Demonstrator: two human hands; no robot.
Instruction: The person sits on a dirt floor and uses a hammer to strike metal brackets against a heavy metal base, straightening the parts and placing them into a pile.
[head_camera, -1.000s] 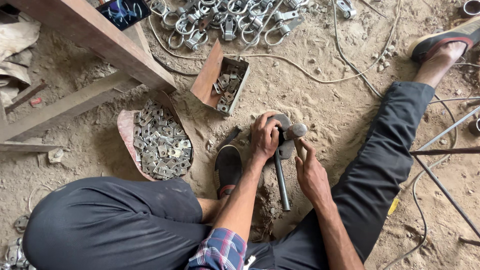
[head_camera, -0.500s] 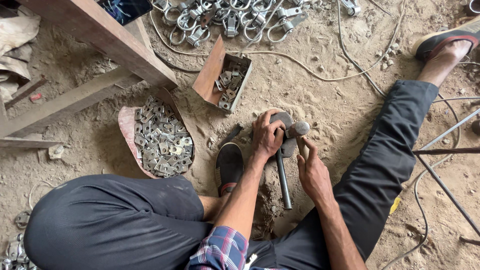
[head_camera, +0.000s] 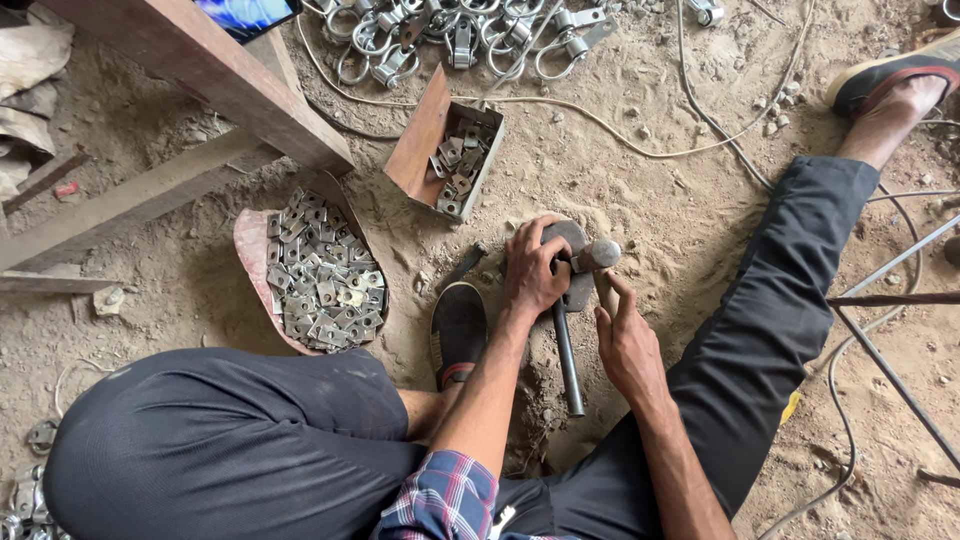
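Hands sit close together on the sandy ground. Your left hand (head_camera: 533, 268) has closed its fingers over the grey metal block (head_camera: 572, 262), just as it did a moment ago. Your right hand (head_camera: 627, 338), at four o'clock from it, has loose fingers touching the short round metal peg (head_camera: 598, 254). Nothing has really moved, so the work stays paused. The dark steel rod (head_camera: 567, 355) points to six o'clock.
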